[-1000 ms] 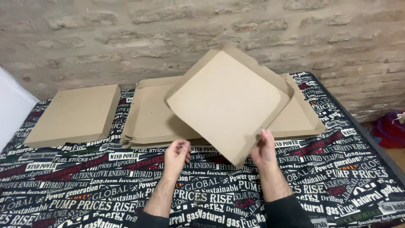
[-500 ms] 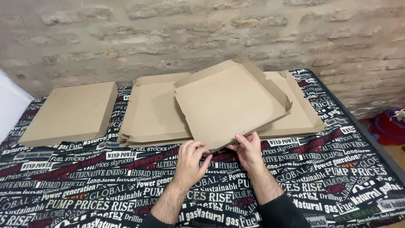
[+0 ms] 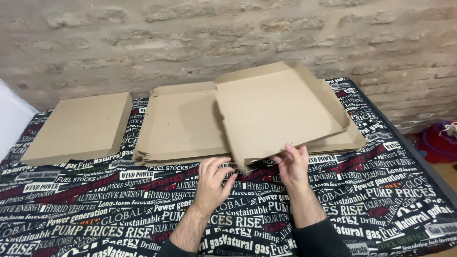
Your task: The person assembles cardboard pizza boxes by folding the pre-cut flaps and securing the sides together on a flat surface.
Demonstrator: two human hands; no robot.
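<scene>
A flat brown cardboard box blank [image 3: 278,112] lies tilted on top of a stack of unfolded box blanks [image 3: 183,126]. My right hand [image 3: 291,164] grips its near edge with thumb and fingers. My left hand [image 3: 213,178] hovers just in front of the same edge, fingers curled and apart, holding nothing. A closed, folded cardboard box [image 3: 78,126] rests flat at the left.
Everything sits on a table covered by a black cloth with white and red printed words [image 3: 119,209]. A brick wall [image 3: 190,43] runs behind. A white panel [image 3: 12,119] stands at far left; a red object [image 3: 438,143] lies on the floor at right.
The top blank, raised on edge a second ago, has been lowered onto the stack. Both hands have come in to its near edge.
</scene>
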